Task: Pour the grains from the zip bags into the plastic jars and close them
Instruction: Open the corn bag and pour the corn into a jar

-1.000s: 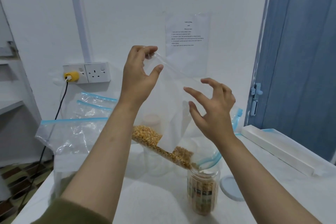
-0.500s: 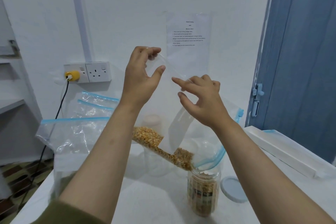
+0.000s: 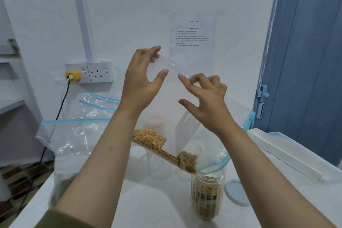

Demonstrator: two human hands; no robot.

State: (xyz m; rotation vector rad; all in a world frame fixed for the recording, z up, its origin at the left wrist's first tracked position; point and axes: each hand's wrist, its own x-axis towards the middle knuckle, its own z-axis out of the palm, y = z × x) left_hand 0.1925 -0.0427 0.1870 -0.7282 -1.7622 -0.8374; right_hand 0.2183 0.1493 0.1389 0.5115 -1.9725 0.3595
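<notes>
You have two hands raised: left hand (image 3: 140,81), right hand (image 3: 205,102). One bag (image 3: 172,116) of grains hangs tilted over one filled jar (image 3: 206,196). One lid (image 3: 236,192) lies beside it. Three more bags (image 3: 74,131) sit at left. One double socket (image 3: 88,72) and one paper (image 3: 192,33) are on the wall.

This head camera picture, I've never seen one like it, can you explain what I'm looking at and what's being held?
The camera sits on a person's head, looking down at their own bare hands; no machine here. The left hand and right hand pinch the upturned bottom edge of a clear zip bag. Its mouth points down, so yellow grains slide into an open plastic jar on the white table. The jar's lid lies beside it. Empty zip bags stand at the left.
</notes>
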